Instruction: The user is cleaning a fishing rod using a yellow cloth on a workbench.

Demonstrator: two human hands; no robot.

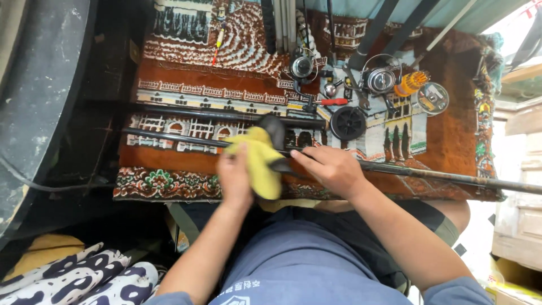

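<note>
Patterned woven carpet (186,85) in rust brown, white and pale blue, showing buildings and arches, covers the work surface in front of the seated person.

1. Rod position. A long, thin dark fishing rod (429,174) lies across the carpet from left to right, along its near edge. A second dark rod section (226,114) lies parallel to it, just beyond on the far side.

2. Left hand. The left hand (234,175) presses a crumpled yellow cloth (262,161) against the long rod. Its fingers (230,161) are closed on the cloth. The cloth wraps over the rod near the middle of the carpet's near edge, so the rod is hidden at that spot.

3. Right hand. The right hand (333,169) sits just right of the cloth. Its fingers (302,161) point left and lie on the rod, close to the cloth. The hand covers the rod there; whether it is fully clasped around the rod cannot be told.

4. Surrounding items. On the far right part of the carpet lie two metal fishing reels (381,79), a black round spool (348,122), an orange ribbed spool (411,83), a red-handled tool (333,101) and a round clear container (433,97). A slim yellow and red float (219,40) lies at the far side. Navy and white patterned fabric (84,279) lies at near left.
</note>
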